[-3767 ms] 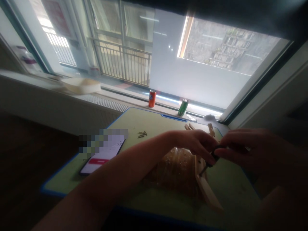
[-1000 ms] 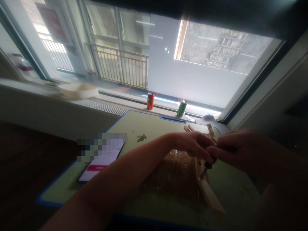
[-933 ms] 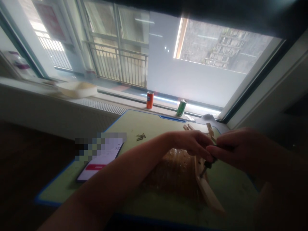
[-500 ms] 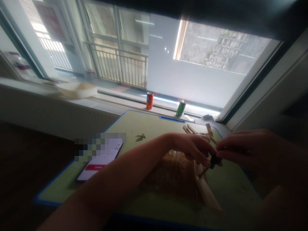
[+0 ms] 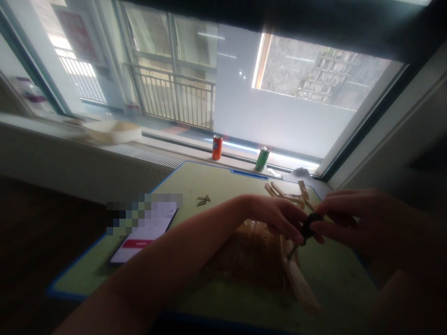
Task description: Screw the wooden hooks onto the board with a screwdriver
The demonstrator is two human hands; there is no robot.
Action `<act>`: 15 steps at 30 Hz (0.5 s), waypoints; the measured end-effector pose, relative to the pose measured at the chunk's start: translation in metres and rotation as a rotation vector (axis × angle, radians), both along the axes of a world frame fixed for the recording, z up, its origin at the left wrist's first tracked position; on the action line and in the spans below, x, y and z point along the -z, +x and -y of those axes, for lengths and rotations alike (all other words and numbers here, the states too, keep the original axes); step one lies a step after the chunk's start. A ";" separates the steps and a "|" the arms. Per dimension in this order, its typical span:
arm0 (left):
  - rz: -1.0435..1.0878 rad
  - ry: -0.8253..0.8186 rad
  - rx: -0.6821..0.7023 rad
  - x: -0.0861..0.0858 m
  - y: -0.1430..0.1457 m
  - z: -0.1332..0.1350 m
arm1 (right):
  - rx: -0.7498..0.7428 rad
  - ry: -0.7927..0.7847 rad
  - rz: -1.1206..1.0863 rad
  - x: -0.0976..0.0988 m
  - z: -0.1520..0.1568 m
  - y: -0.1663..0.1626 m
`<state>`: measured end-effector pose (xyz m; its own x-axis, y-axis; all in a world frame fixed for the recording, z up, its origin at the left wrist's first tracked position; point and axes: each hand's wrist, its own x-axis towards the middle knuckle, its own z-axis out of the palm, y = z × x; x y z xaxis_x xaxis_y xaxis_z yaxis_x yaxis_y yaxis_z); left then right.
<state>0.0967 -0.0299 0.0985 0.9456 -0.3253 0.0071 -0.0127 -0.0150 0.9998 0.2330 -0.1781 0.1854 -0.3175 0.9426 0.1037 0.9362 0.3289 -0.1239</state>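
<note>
A screwdriver point(image 5: 310, 225) with a black handle slants down, its tip on a pale wooden piece point(image 5: 303, 287). My right hand point(image 5: 345, 217) is closed, thumb and fingers pinching the top of the handle. From the left, my left hand point(image 5: 281, 215) reaches over with its fingertips closed at the lower end of the handle. Beneath my left forearm lies a shiny brown block point(image 5: 251, 256) with small dark spots, beside the wooden piece. More pale wooden pieces point(image 5: 286, 193) lie behind my hands. Any screw under the tip is too small to make out.
Several loose screws point(image 5: 202, 200) lie on the green, blue-edged table point(image 5: 209, 181). A phone point(image 5: 143, 235), partly pixelated, rests at the left. On the windowsill stand an orange can point(image 5: 217, 148), a green can point(image 5: 262, 158) and a pale basin point(image 5: 115, 131).
My right fingers have shifted on the screwdriver handle, so more of its black top shows. My left hand has barely moved, and the tip stays on the wooden piece.
</note>
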 end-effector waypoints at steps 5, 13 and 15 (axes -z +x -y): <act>0.063 0.011 -0.056 0.004 0.000 -0.004 | 0.006 -0.017 -0.012 0.007 -0.004 -0.009; -0.009 -0.037 0.065 -0.001 -0.005 -0.004 | -0.016 -0.043 -0.077 -0.002 0.004 0.001; -0.018 -0.015 0.061 -0.001 -0.004 -0.003 | -0.008 -0.071 -0.048 -0.003 0.005 0.000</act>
<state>0.0925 -0.0273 0.0999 0.9239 -0.3825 -0.0039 0.0044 0.0006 1.0000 0.2331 -0.1831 0.1885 -0.3214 0.9455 0.0520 0.9260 0.3253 -0.1915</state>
